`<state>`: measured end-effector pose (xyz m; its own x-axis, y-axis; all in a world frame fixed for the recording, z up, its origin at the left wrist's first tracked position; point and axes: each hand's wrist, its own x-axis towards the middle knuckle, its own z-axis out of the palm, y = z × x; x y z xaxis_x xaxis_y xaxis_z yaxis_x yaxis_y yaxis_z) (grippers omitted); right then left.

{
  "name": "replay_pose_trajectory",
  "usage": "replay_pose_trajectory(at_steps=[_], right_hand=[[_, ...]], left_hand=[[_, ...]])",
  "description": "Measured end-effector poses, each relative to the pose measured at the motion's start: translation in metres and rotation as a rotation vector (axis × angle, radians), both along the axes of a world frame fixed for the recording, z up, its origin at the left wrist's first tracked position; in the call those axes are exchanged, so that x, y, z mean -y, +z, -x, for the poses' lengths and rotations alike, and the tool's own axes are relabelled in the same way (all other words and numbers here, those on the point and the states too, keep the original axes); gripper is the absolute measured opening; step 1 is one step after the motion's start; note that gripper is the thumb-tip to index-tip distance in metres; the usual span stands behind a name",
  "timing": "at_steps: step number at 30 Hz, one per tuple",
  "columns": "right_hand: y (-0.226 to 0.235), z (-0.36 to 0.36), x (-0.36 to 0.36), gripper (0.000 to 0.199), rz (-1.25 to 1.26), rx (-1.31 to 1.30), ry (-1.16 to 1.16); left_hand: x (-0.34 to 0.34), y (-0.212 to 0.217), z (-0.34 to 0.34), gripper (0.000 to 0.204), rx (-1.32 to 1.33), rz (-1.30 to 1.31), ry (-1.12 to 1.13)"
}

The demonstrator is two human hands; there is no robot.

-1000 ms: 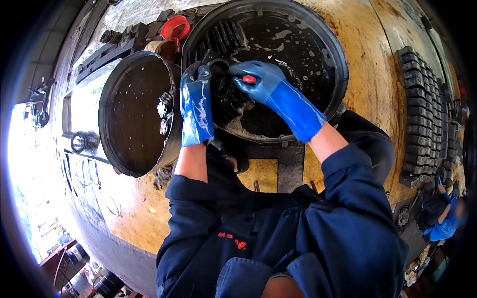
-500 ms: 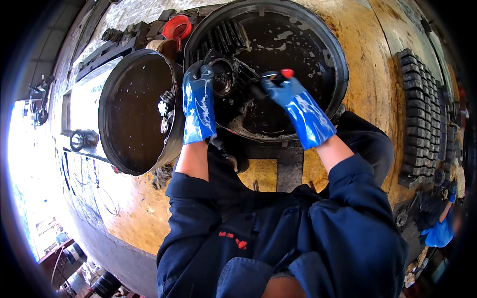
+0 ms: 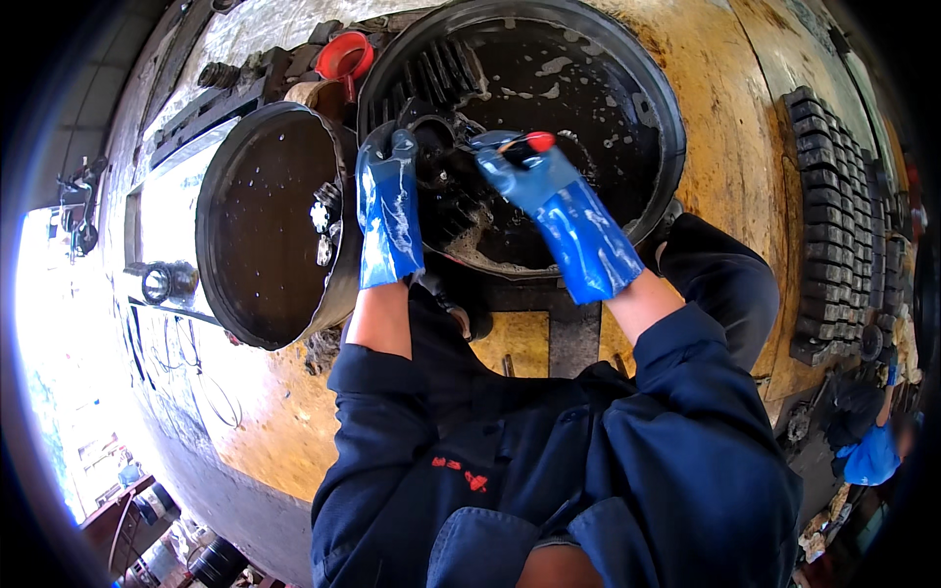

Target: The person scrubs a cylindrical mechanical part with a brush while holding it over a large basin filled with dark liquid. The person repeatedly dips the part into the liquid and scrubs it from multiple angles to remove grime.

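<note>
Both my hands wear long blue rubber gloves, wet with suds. My left hand [image 3: 388,167] is closed on the side of a dark, round metal part with a ring-shaped opening [image 3: 429,129], holding it over the large black tub [image 3: 672,186]. Just to its right, my right hand [image 3: 529,174] is wrapped round a tool with a red handle end [image 3: 540,142]. The tool looks like a brush, but its working end is blurred and mostly hidden near the metal part. Dark liquid with patches of foam fills the tub, and ribbed dark parts [image 3: 446,73] stand at its left side.
Left of the tub is a second round tub [image 3: 208,255] of brown liquid, with small metal parts by its right wall. A red scoop [image 3: 343,57] lies behind. Stacked dark blocks [image 3: 821,225] stand at right. Another person in blue [image 3: 869,457] is at far right.
My right hand has swept left with the red-ended tool, closer to the metal part. My left hand has stayed nearly in place, still gripping the part.
</note>
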<state>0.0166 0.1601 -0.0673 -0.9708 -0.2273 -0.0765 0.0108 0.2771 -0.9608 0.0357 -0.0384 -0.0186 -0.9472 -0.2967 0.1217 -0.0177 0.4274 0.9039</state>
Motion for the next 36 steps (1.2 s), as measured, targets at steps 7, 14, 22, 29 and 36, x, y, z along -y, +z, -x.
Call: replay_pose_trajectory(at_steps=[7,14,22,29,36], right_hand=[[-0.023,0.035,-0.008,0.032,-0.183,0.075,0.146],[-0.04,0.078,-0.012,0.031,0.17,0.323,-0.494],[-0.068,0.049,0.026,0.047,0.242,0.474,-0.572],[-0.051,-0.007,0.033,0.043,0.232,0.492,-0.509],[-0.034,-0.049,0.026,0.031,0.027,0.444,-0.304]], left_hand=[[-0.003,0.002,0.005,0.042,0.021,-0.012,-0.007],[-0.012,0.013,0.003,0.042,0.034,-0.098,-0.02],[-0.025,0.026,-0.008,0.042,0.084,-0.194,-0.021],[-0.024,0.02,-0.004,0.043,0.072,-0.163,-0.016],[-0.014,0.002,0.007,0.043,0.07,-0.238,-0.006]])
